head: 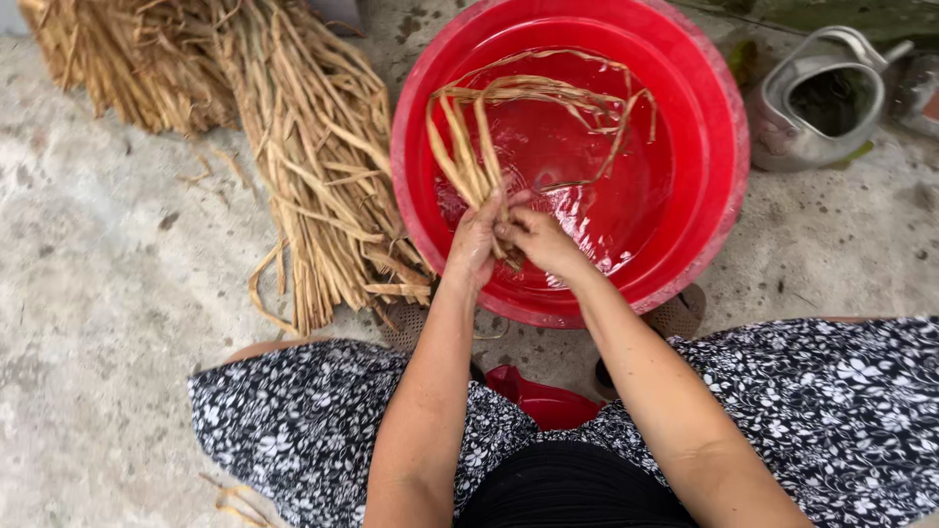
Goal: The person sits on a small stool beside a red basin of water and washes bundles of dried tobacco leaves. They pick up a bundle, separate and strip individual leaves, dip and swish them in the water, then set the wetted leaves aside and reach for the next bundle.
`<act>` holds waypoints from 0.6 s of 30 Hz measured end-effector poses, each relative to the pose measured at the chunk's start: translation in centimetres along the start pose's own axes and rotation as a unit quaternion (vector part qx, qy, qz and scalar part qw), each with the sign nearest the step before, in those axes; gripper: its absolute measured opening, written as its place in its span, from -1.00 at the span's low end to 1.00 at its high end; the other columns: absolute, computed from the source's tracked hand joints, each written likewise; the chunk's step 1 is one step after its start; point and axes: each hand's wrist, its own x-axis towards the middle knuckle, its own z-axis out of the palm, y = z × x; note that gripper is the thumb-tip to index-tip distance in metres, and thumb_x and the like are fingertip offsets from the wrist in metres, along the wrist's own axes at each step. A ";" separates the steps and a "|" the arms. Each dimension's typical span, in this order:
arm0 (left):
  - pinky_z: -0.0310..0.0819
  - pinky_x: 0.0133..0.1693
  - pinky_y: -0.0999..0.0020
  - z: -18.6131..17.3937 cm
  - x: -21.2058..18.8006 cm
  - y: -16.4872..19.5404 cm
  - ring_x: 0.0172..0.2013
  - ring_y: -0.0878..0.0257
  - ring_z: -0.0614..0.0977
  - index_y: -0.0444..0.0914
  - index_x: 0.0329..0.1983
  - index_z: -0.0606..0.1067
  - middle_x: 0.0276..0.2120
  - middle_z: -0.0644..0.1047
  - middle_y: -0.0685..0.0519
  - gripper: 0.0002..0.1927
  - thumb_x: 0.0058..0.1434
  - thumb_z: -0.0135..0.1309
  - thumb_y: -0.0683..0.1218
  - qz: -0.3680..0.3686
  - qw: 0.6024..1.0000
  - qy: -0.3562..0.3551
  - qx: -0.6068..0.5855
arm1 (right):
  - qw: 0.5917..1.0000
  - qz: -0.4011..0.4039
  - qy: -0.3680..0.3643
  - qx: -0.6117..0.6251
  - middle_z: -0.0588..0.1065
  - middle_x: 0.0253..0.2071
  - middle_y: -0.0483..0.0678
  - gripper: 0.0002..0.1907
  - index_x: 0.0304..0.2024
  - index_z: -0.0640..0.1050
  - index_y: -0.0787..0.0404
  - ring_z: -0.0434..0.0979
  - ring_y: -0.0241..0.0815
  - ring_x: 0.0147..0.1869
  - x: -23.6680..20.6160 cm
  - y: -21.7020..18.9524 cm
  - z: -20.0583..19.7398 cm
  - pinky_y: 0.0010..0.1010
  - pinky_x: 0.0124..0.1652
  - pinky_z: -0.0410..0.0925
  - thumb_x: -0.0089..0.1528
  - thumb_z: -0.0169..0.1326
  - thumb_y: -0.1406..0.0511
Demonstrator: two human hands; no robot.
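Head view: left hand (476, 240) and right hand (540, 242) are both closed around a bunch of wet straw strands (489, 127) over the red basin (719, 176) at upper centre (water inside). Dry straw bundle (313, 147) lies upper left on the concrete floor (98, 293), metal kettle (817, 103) upper right.

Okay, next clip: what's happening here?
A seated person's left hand and right hand together grip a small bunch of dried straw strands, holding it in the water of a red basin. A bigger pile of dry straw lies on the concrete beside it, and a metal kettle stands on the other side.
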 end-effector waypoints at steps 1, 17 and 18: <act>0.61 -0.05 0.27 -0.4 0.5 -0.7 -0.10 0.26 0.65 -0.09 0.22 0.49 -0.06 0.66 0.02 -0.59 0.35 0.03 0.08 -0.009 1.000 -0.003 -0.019 | 0.997 -0.013 -0.016 0.073 0.57 -0.33 -0.11 -0.75 -0.12 0.57 0.23 0.54 -0.30 -0.31 0.2 0.4 0.1 -0.44 -0.31 0.46 0.40 0.02 0.18; 0.52 0.07 0.15 -1.8 2.0 -1.7 0.02 0.18 0.62 -0.22 0.12 0.50 -0.03 0.63 0.05 -0.49 0.32 -0.02 0.22 -0.040 0.999 -0.009 -0.005 | 0.987 0.032 -0.051 0.146 0.56 -0.30 -0.08 -0.76 0.00 0.57 0.13 0.55 -0.29 -0.33 0.1 0.9 -1.0 -0.45 -0.38 0.46 0.31 0.08 0.22; 0.53 0.04 0.12 -1.8 2.2 -1.8 -0.02 0.17 0.63 -0.22 0.10 0.50 -0.07 0.63 0.04 -0.52 0.32 0.00 0.20 -0.050 0.999 -0.003 -0.008 | 0.985 0.036 -0.047 0.162 0.55 -0.29 -0.10 -0.78 -0.02 0.56 0.16 0.56 -0.31 -0.30 0.1 0.8 -1.1 -0.44 -0.34 0.50 0.32 0.08 0.22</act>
